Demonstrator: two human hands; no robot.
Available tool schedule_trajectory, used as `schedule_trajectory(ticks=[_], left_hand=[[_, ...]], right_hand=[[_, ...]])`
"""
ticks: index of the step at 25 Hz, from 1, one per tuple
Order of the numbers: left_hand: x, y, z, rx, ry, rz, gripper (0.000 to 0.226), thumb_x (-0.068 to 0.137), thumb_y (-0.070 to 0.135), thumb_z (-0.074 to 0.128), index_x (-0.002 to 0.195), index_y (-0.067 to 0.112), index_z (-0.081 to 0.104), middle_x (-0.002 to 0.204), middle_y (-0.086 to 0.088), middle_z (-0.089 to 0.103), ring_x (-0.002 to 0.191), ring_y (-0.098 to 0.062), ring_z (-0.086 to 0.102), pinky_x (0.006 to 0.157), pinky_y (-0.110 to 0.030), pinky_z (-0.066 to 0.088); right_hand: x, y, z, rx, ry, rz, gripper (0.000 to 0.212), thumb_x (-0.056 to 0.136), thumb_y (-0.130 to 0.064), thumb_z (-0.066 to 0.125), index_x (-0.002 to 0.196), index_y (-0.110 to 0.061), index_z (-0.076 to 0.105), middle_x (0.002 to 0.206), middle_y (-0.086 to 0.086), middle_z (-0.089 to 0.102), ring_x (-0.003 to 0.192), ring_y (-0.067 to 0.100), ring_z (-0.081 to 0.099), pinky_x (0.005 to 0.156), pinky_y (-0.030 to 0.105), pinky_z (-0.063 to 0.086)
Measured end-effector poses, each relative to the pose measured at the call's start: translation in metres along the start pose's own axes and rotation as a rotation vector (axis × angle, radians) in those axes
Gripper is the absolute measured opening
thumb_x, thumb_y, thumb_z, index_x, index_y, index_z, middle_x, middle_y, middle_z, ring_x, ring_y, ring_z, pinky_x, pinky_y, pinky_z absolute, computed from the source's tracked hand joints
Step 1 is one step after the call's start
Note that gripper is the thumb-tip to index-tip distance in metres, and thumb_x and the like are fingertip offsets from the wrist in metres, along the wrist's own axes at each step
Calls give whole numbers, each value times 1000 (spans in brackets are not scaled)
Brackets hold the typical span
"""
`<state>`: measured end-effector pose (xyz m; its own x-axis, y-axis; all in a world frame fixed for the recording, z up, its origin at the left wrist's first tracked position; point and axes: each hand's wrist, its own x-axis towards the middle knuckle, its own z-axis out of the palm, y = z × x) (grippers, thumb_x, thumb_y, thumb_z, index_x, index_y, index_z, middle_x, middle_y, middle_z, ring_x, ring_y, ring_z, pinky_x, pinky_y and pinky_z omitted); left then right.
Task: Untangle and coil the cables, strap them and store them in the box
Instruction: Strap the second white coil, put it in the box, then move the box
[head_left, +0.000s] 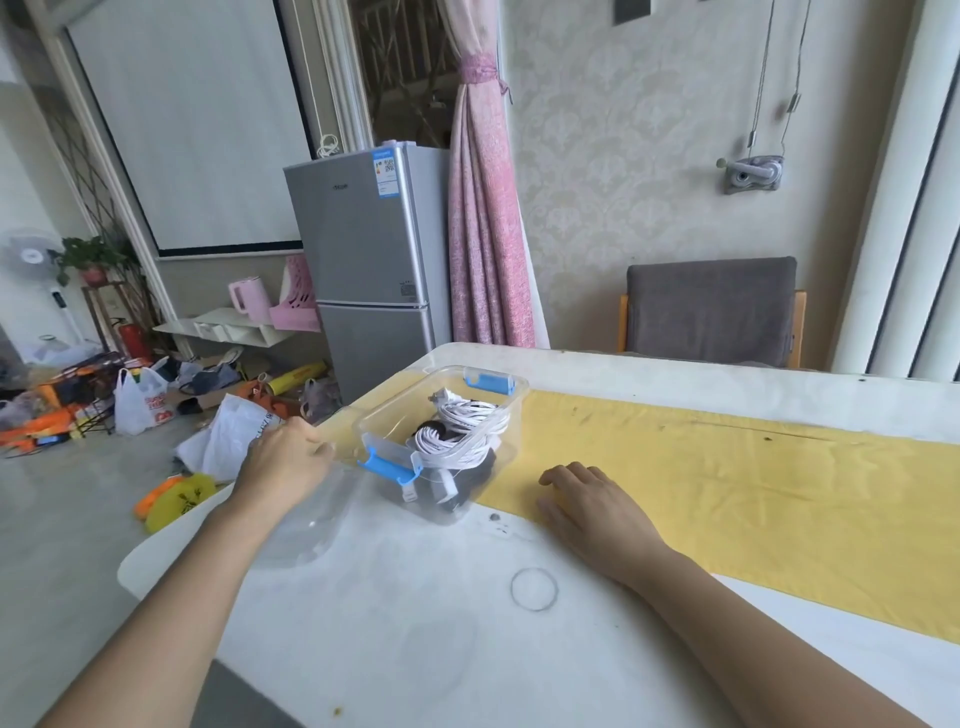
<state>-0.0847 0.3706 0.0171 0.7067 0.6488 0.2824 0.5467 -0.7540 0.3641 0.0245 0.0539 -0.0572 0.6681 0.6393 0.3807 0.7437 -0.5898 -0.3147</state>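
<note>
White tabletop (415, 623) with a yellow cloth (727, 493) carries a clear box (384, 410) holding coiled white and black cables (462, 421). Left hand (283, 460) grips the clear lid (306, 525) just beside the box; right hand (592, 506) rests flat nearby, fingers relaxed.

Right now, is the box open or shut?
Open: the clear lid is off, held beside the box by the left hand; white cables lie inside.

The box (382, 410) and lid (311, 525) are clear, with bright blue latches (387, 466). Inside are white cables (462, 415) and a black cable (480, 461). The desk (415, 623) is white, its cloth (727, 493) yellow. Behind: a pink curtain (485, 234), silver-grey fridge (363, 249), grey chair (711, 306), and cream wallpaper (623, 130) with a damask pattern.
</note>
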Motion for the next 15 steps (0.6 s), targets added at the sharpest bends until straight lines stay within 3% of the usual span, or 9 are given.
schedule_trajectory(ticks=[3, 5, 7, 9, 12, 15], left_hand=[[-22, -33, 1, 111, -297, -82, 67, 77, 67, 59, 122, 17, 54, 129, -6, 51, 117, -26, 50, 91, -32, 44], [-45, -37, 8, 119, -372, 17, 60, 71, 66, 66, 110, 22, 57, 116, 2, 53, 111, -18, 51, 87, -27, 43], [-64, -32, 16, 43, -290, 92, 33, 75, 48, 73, 87, 21, 60, 91, 7, 57, 93, -14, 56, 70, -24, 41], [-73, -27, 17, 60, -195, 133, 23, 80, 32, 71, 71, 15, 59, 74, 4, 60, 79, -17, 60, 60, -26, 38], [-71, -25, 8, 108, -95, 135, 22, 86, 23, 62, 70, 10, 56, 76, -7, 66, 80, -27, 62, 64, -31, 42], [-59, -23, -22, -94, 217, 194, 23, 93, 14, 54, 74, 2, 52, 76, -13, 56, 73, -32, 54, 61, -35, 34]], right_hand=[[-5, -10, 2, 5, -8, -32, 33, 97, -40, 38, 123, -23, 50, 119, -3, 53, 109, 20, 48, 90, 30, 39], [-9, -16, 4, -4, 0, -32, 33, 97, -40, 39, 122, -22, 51, 118, -3, 53, 109, 21, 49, 90, 30, 40], [-13, -20, 5, -19, 8, -26, 33, 97, -41, 40, 122, -22, 51, 117, -2, 53, 108, 21, 48, 88, 30, 39], [-15, -24, 6, -24, 7, -29, 33, 97, -40, 40, 122, -22, 51, 117, -2, 53, 107, 21, 48, 88, 29, 38], [-16, -26, 5, -14, 4, -32, 32, 97, -39, 41, 122, -21, 51, 117, -3, 53, 108, 21, 48, 87, 28, 38], [-16, -27, 5, -5, 2, -24, 32, 97, -39, 42, 122, -21, 51, 118, -4, 53, 108, 20, 48, 87, 27, 37]])
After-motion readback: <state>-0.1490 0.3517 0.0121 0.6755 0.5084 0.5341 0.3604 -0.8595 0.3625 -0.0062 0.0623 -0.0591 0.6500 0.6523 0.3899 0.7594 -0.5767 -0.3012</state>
